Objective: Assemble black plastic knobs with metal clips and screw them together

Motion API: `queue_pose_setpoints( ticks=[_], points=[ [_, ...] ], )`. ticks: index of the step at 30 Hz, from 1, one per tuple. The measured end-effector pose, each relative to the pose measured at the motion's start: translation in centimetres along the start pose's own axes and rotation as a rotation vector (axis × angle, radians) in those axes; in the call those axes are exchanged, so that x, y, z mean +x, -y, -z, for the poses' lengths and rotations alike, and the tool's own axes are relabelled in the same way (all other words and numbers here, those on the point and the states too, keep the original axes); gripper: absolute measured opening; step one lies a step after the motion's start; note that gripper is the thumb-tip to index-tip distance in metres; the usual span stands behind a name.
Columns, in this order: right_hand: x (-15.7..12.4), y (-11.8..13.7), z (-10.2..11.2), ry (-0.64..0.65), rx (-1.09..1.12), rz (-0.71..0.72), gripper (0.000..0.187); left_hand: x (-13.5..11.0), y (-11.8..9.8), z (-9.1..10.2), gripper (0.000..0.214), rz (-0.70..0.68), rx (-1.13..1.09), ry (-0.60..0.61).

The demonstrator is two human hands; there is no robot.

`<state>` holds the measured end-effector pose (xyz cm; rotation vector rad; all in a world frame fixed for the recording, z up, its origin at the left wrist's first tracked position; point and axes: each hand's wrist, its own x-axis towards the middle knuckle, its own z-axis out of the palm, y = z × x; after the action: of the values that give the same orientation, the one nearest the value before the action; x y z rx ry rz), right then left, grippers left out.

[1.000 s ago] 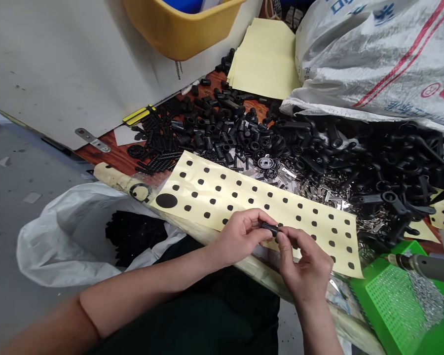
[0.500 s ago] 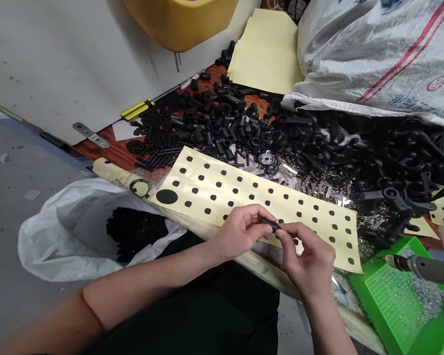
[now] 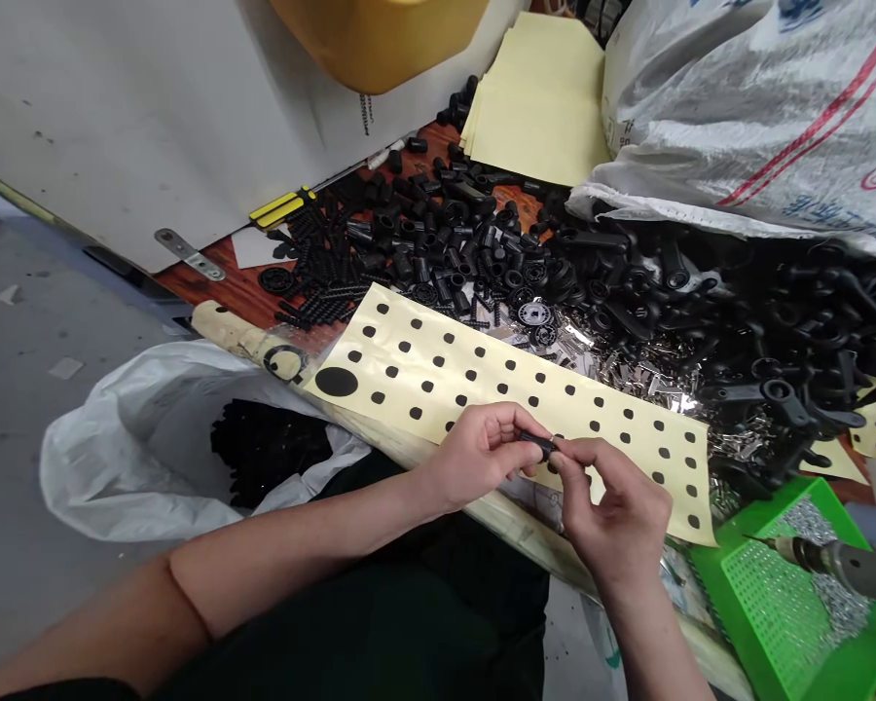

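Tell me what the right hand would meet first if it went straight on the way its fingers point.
The right hand points up-left: first the small black part at its fingertips, then, it seems, the left hand just beyond.

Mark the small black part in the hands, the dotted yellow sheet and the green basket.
small black part (image 3: pixel 538 444), head view, middle of its body
dotted yellow sheet (image 3: pixel 445 368), head view, bare paper between dots
green basket (image 3: pixel 763 604), head view, bare mesh floor
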<state>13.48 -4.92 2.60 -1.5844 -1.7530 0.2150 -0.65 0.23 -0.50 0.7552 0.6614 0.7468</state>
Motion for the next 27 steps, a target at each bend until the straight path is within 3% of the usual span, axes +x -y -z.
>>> queue_pose_setpoints(
  ticks=[4, 6, 9, 12, 15, 18, 21, 24, 27],
  points=[
    [-0.2, -0.1, -0.3, 0.08, 0.272, -0.33, 0.013, 0.0, 0.0, -0.1, 0.01, -0.041, -0.051, -0.01],
    [-0.4, -0.1, -0.4, 0.068, 0.286, -0.363, 0.013, 0.0, 0.0, -0.2, 0.01, -0.05, -0.054, -0.006],
    [-0.5, -0.1, -0.5, -0.018, 0.095, -0.186, 0.007, 0.1, -0.1, -0.1, 0.009, -0.028, -0.04, 0.002],
    [-0.3, -0.1, -0.4, -0.053, -0.042, 0.051, 0.013, 0.2, -0.1, 0.1, 0.011, 0.007, -0.022, 0.012],
    [-0.1, -0.2, -0.3, -0.028, 0.021, 0.081, 0.015, 0.2, 0.0, 0.1, 0.012, 0.005, -0.042, 0.0],
    [-0.3, 0.0, -0.6, -0.021, 0.109, -0.05, 0.011, 0.2, 0.0, -0.1, 0.013, -0.046, -0.085, -0.05],
    [-0.6, 0.3, -1.0, -0.085, 0.207, -0.27, 0.008, 0.2, 0.0, -0.2, 0.012, -0.075, -0.086, -0.059],
    [-0.6, 0.1, -1.3, -0.078, 0.388, -0.531, 0.018, 0.2, 0.1, -0.2, 0.012, -0.089, -0.063, -0.045],
    [-0.5, -0.2, -1.1, -0.015, 0.501, -0.66, 0.027, 0.1, 0.2, -0.2, 0.012, -0.099, -0.027, -0.051]
  ],
)
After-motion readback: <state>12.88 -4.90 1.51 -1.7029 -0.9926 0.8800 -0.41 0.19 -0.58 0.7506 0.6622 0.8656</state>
